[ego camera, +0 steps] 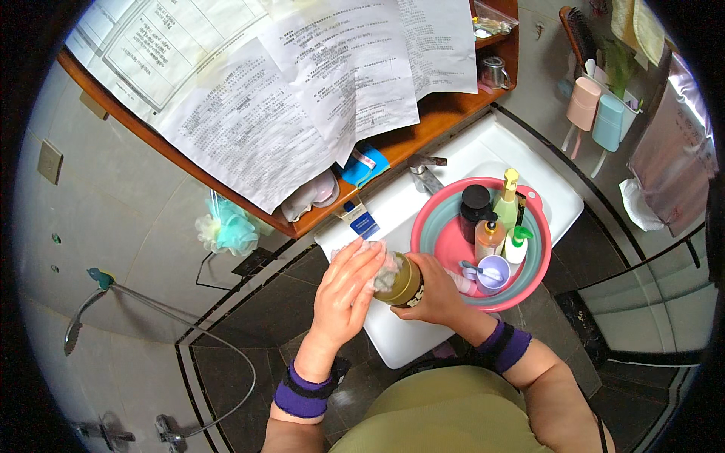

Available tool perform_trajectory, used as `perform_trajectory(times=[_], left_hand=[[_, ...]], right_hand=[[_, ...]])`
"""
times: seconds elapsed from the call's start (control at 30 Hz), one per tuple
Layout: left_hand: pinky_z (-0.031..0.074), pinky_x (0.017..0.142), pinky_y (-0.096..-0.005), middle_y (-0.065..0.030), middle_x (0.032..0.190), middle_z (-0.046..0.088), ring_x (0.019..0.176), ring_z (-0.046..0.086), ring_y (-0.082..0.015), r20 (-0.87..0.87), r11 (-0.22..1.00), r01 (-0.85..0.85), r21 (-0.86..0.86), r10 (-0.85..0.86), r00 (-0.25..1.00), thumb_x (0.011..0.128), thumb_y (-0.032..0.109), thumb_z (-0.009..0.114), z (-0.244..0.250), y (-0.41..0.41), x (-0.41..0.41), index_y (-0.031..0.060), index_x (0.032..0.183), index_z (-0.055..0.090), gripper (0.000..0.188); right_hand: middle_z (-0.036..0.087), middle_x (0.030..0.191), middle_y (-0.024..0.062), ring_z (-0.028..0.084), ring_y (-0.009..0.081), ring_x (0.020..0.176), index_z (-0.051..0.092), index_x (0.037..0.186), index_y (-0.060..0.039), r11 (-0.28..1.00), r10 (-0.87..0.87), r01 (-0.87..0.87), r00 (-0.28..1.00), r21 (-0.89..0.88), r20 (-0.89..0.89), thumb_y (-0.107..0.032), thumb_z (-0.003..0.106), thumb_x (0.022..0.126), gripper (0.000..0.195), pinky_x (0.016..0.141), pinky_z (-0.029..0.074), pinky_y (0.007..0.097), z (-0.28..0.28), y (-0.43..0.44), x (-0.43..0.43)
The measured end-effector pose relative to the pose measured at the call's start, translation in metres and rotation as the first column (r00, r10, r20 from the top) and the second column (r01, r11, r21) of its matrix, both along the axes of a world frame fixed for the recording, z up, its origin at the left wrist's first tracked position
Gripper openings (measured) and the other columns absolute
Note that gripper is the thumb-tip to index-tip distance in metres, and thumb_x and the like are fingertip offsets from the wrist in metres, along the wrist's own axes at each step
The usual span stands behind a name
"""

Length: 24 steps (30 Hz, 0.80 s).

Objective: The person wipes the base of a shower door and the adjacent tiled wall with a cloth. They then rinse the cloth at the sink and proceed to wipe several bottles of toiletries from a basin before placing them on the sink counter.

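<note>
In front of me, over the white washbasin, my right hand grips a gold-and-dark bottle around its side. The bottle is tilted, and pale lettering shows near its lower part. My left hand presses a crumpled whitish-pink cloth or tissue against the bottle's left end. Its fingers are stretched over the cloth, which hides that end. Just right of my right hand, a pink-and-grey basin rests on the washbasin. It holds several pump bottles and a lilac cup with a toothbrush inside.
Behind the washbasin stands a metal tap. A wooden cabinet with printed sheets over its front juts out above. A blue-and-white box sits at the washbasin's back edge. Leftward are a mint bath puff and a shower hose.
</note>
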State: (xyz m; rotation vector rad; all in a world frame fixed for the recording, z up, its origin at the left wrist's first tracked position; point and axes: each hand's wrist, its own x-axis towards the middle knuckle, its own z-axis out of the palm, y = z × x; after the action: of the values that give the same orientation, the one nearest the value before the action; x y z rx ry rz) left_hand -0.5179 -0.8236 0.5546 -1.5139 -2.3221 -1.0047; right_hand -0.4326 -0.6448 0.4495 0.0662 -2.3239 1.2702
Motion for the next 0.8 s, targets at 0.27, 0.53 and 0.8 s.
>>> perform_trajectory(times=[0.27,0.53,0.8], left_hand=[[0.039,0.109,-0.0464,-0.0169,0.132,0.061,0.127,0.054,-0.0364,0.069,0.993,-0.019,0.114,0.011,0.998,0.096,0.012,0.050,-0.022,-0.016,0.007,0.0020,0.122,0.065,0.032],[0.037,0.111,-0.0400,-0.0170,0.137,0.058,0.129,0.053,-0.0321,0.490,0.978,-0.127,0.166,0.030,0.871,0.102,0.013,0.044,-0.018,0.014,-0.004,-0.0037,0.124,0.062,0.033],[0.044,0.104,-0.0378,-0.0161,0.133,0.057,0.119,0.058,-0.0258,0.851,0.762,-0.451,0.465,-0.245,0.464,0.104,0.028,0.041,-0.086,0.013,-0.003,-0.0027,0.139,0.044,0.047]], right_hand=[[0.055,0.116,0.0164,0.055,0.0357,0.107,0.045,0.128,-0.0039,0.999,0.006,-0.005,1.000,0.046,-0.028,-0.029,0.087,0.058,0.086,0.094,0.045,0.0448,0.001,0.006,0.002],[0.055,0.114,0.0172,0.055,0.0361,0.105,0.045,0.127,-0.0022,0.997,0.039,-0.039,0.999,0.063,0.011,-0.031,0.086,0.059,0.085,0.091,0.046,0.0435,-0.003,-0.002,0.007],[0.055,0.117,0.0183,0.056,0.0372,0.109,0.043,0.130,-0.0015,1.000,0.023,-0.023,1.000,0.013,0.004,-0.033,0.086,0.058,0.090,0.094,0.046,0.0444,-0.002,0.005,0.009]])
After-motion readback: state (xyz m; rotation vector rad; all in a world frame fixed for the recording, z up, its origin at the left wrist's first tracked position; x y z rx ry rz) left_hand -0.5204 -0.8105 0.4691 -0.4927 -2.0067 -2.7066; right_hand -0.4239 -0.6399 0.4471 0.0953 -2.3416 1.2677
